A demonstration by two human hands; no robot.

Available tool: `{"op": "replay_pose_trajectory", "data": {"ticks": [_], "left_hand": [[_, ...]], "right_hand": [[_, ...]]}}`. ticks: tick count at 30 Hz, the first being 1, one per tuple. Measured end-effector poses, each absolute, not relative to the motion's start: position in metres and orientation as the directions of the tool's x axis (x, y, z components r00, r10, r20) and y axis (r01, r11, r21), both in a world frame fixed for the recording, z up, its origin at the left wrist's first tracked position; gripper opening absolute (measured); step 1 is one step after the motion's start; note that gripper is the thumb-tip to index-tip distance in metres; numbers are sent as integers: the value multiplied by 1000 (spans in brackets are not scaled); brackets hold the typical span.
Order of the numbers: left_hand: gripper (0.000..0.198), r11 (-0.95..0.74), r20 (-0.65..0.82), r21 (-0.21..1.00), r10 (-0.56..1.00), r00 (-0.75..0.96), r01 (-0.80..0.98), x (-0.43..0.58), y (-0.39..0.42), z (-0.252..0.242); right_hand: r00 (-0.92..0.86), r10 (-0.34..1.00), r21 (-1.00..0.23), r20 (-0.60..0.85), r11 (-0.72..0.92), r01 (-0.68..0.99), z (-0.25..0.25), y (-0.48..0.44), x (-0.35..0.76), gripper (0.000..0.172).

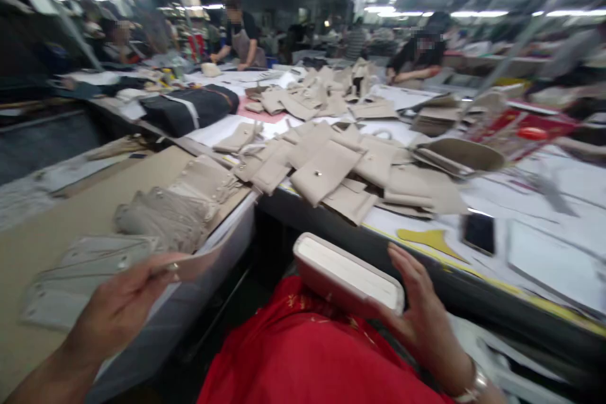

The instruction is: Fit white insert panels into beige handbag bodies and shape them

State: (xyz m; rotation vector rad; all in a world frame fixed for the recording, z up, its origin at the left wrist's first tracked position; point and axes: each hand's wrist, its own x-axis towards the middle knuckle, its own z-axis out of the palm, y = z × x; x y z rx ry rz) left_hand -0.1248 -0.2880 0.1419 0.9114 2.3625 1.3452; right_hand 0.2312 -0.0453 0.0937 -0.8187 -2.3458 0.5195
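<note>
1. Head view, your hands: your left hand [116, 309] and right hand [419, 322] are well apart, and each grips its own piece.
2. Left hand: the fingertips [170, 268] pinch the end of a thin pale flap [201, 267], held out beside the near edge of the surface. You cannot tell from this view whether the flap joins anything else.
3. Right hand: the fingers [402, 262] curve around the end of a pale boxy case [348, 274] with a white face. It is tilted and held just in front of your red top [298, 353].
4. Handling: the flap looks thin enough to bend at the tip, so a grip further along it may steady it better. Keeping your fingers at the case's edges leaves its white face open to view.
5. Left of your hands: a stack of grey-beige panels [161, 221] lies on a brown board [89, 221].
6. Ahead: beige flaps [322, 170] lie heaped on the white surface [563, 183], with a black phone [479, 233] and a yellow cutout [430, 241] near its edge.
7. Far end: two co-workers [239, 31] [416, 57] work at the surface, their hands well away from yours.
</note>
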Motion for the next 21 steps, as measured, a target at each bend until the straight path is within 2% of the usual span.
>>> {"op": "replay_pose_trajectory", "data": {"ticks": [1,2,4,6,8,11,14,17,19,21], "left_hand": [[27,306,-1,859,803,-596,411,-105,-265,140],[26,255,-53,874,896,-441,413,-88,-245,136],[27,213,-124,903,961,-249,373,-63,-210,125],[30,222,-161,928,964,-213,300,-50,-183,110],[33,249,-202,945,954,-222,211,-46,-163,94],[38,306,-301,952,927,-223,-10,-40,-139,72],[45,345,-379,922,896,-231,-174,-33,-118,56],[47,401,-406,913,881,-243,-71,-31,-98,42],[48,435,-389,892,876,-284,122,-35,-87,33],[49,458,-361,841,871,-333,288,-39,-79,27]], "right_hand": [[-668,639,-538,381,741,402,100,-50,232,79],[-702,629,-584,333,723,370,105,-55,233,86],[-787,602,-741,135,589,322,113,-62,239,81],[-849,520,-889,-96,339,307,115,-68,252,60],[-842,477,-933,-250,112,341,110,-71,267,46],[-717,595,-911,-363,-64,408,96,-70,284,33],[-569,691,-888,-445,-257,382,79,-60,289,26],[-385,756,-838,-530,-397,375,61,-42,287,25],[-305,795,-824,-525,-384,417,49,-31,286,26],[-297,811,-823,-504,-346,451,40,-22,287,28]]}}
